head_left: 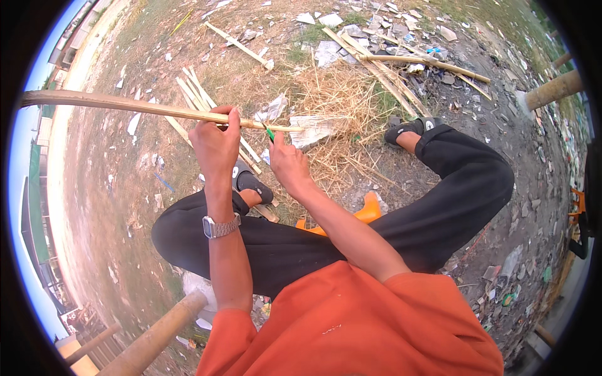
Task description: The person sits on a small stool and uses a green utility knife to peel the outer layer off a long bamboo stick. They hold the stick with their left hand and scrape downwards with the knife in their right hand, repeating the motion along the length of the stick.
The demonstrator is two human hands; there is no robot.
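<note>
A long split bamboo strip (pixel 125 106) runs from the far left to just past my hands, above the ground. My left hand (pixel 216 141) is closed around it, with the thumb on top. Farther right, close to the strip's pale tip, my right hand (pixel 290 166) grips a small green-handled knife (pixel 270 134). Its dark blade meets the bamboo, and much of the handle is hidden by my fingers. A pile of straw-coloured shavings (pixel 342 103) lies on the ground beyond my right hand.
More bamboo strips (pixel 197 91) lie left of the shavings, and longer bamboo pieces (pixel 382 72) rest at the far right. Broken tile and litter (pixel 401 28) cover the ground. An orange plastic seat (pixel 370 210) shows under my legs. Bamboo posts (pixel 555 91) stand at both sides.
</note>
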